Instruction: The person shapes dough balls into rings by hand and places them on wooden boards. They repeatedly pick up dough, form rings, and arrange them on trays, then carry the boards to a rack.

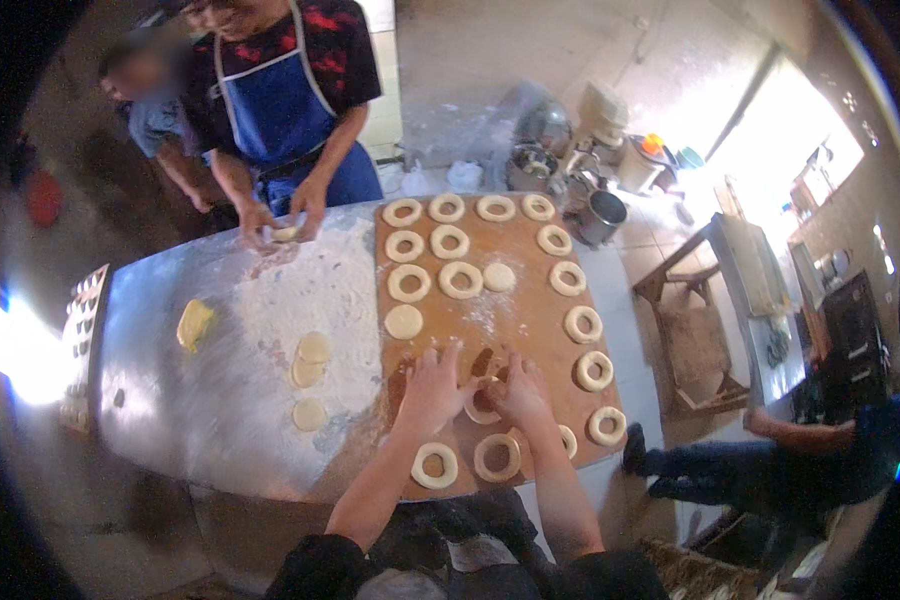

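Both my hands are at a pale dough ring (484, 408) low over the brown board (530, 330). My left hand (433, 393) grips its left side, the thumb at the ring and some fingers reaching forward. My right hand (520, 390) grips the right side with bent fingers, which partly hide the ring. Closer to me lie two more dough rings, one at the left (434, 466) and one in the middle (497, 457). Another ring (567, 441) is partly covered by my right forearm. A flat dough disc (403, 321) lies just beyond my left hand.
Several dough rings (449, 241) line the board's far and right parts, with another disc (498, 277) among them. On the floured metal table (170, 400) are dough discs (309, 414) and a yellow lump (195, 325). A co-worker in a blue apron (275, 110) handles dough across the table.
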Available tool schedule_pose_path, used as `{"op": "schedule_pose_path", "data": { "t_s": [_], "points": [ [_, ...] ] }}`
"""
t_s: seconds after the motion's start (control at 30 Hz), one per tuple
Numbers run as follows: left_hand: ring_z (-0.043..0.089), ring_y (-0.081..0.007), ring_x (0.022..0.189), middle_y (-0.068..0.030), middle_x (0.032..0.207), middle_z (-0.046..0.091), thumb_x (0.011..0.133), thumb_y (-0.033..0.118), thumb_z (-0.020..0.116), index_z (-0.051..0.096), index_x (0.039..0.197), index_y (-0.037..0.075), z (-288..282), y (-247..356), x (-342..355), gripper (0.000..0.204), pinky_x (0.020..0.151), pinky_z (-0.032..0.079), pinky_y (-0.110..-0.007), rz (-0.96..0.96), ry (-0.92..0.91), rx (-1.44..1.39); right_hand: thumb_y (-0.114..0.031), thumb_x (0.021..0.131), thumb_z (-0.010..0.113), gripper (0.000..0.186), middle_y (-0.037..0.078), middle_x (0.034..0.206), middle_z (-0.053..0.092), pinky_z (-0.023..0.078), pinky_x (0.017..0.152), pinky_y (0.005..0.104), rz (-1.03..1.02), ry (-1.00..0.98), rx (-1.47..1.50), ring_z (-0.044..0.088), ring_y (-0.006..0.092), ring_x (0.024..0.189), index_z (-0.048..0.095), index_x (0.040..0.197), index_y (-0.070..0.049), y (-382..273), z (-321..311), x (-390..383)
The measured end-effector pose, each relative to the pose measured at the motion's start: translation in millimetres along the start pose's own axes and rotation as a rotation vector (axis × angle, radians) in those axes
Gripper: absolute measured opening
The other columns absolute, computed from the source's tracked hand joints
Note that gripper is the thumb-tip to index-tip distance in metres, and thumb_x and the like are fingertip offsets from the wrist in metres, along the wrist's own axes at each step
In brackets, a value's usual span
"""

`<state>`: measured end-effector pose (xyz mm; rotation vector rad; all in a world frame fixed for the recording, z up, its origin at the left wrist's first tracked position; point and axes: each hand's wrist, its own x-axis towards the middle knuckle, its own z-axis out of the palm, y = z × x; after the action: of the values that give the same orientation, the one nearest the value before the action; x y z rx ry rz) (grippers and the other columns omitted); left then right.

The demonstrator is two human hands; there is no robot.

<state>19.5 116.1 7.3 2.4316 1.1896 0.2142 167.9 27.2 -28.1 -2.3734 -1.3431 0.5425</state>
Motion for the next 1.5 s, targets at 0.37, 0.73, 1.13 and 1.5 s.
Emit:
{"op": "schedule_pose_path", "data": {
  "t_s": [0.37, 0.73, 1.13, 1.5],
  "points": [
    [0.048, -0.0405, 0.119, -0.0251, 0.124, 0.052, 0.089, 0.028, 0.057, 0.05, 0.123, 0.003, -85.9, -168.3, 17.1, 0.042, 0.095, 0.04, -0.051, -0.514, 0.315, 0.088, -0.016, 0.082, 0.06, 0.031, 0.022, 0.09, 0.061, 0.048, 0.082, 0.0488, -0.275, 0.301, -0.085, 0.06, 0.0402, 0.09, 0.052, 0.109, -0.001, -130.3, 79.3, 120.7],
    [0.058, -0.0415, 0.104, -0.0295, 0.11, 0.058, 0.084, 0.017, 0.066, 0.04, 0.128, -0.001, -108.6, -243.9, 12.9, 0.055, 0.085, 0.046, -0.047, -0.096, -0.023, -0.437, -0.025, 0.078, 0.065, 0.04, 0.019, 0.113, 0.06, 0.043, 0.095, 0.0452, -0.361, -0.025, -0.078, 0.054, 0.0375, 0.111, 0.058, 0.115, -0.011, -187.9, 99.4, 66.0],
    [0.063, -0.0335, 0.096, -0.0214, 0.104, 0.064, 0.084, 0.011, 0.065, 0.052, 0.122, 0.001, -103.0, -259.8, -18.6, 0.041, 0.08, 0.05, -0.041, 0.11, 0.389, -0.355, -0.014, 0.083, 0.066, 0.038, 0.013, 0.1, 0.065, 0.048, 0.083, 0.0408, -0.144, -0.34, 0.322, 0.063, 0.0256, 0.093, 0.047, 0.114, -0.005, -241.4, 74.7, 41.7],
    [0.064, -0.0135, 0.083, -0.0111, 0.091, 0.069, 0.078, 0.02, 0.076, 0.065, 0.105, 0.002, -150.5, -249.6, -62.5, 0.035, 0.074, 0.05, -0.029, -0.035, -0.121, -1.013, -0.003, 0.08, 0.068, 0.056, 0.013, 0.1, 0.062, 0.05, 0.08, 0.0363, -0.248, -0.262, 0.706, 0.06, 0.0229, 0.092, 0.033, 0.124, -0.008, -286.1, 56.4, -0.5]
  ]
}}
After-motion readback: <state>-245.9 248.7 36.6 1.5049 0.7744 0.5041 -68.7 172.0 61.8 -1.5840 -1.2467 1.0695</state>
